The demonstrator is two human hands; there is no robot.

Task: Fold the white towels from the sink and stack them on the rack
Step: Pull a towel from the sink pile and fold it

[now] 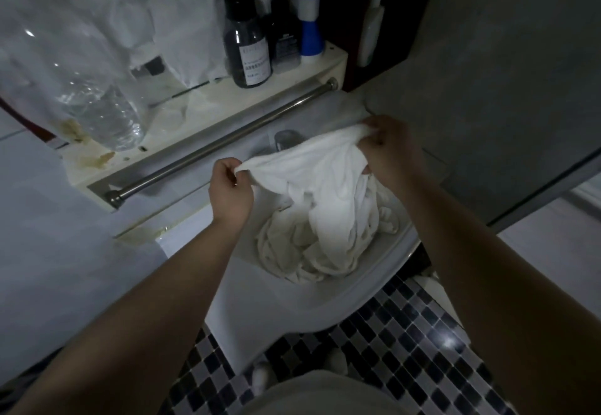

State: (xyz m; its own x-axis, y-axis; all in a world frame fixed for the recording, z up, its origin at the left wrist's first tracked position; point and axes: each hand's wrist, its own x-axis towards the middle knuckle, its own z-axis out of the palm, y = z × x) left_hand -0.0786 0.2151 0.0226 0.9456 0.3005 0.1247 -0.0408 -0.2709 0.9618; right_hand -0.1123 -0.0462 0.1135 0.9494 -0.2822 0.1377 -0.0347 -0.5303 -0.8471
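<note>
One corner of a white towel (320, 167) is pinched by the left hand (230, 187). Its far edge is gripped by the right hand (388, 148). It is held over the sink (292, 314), where more towels (292, 252) are heaped.

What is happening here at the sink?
A person stands at the sink and holds one white towel stretched above it. The left hand pinches one corner; the right hand grips the other end. More crumpled towels lie in the sink below. No folded towel is on the rack yet.
</note>
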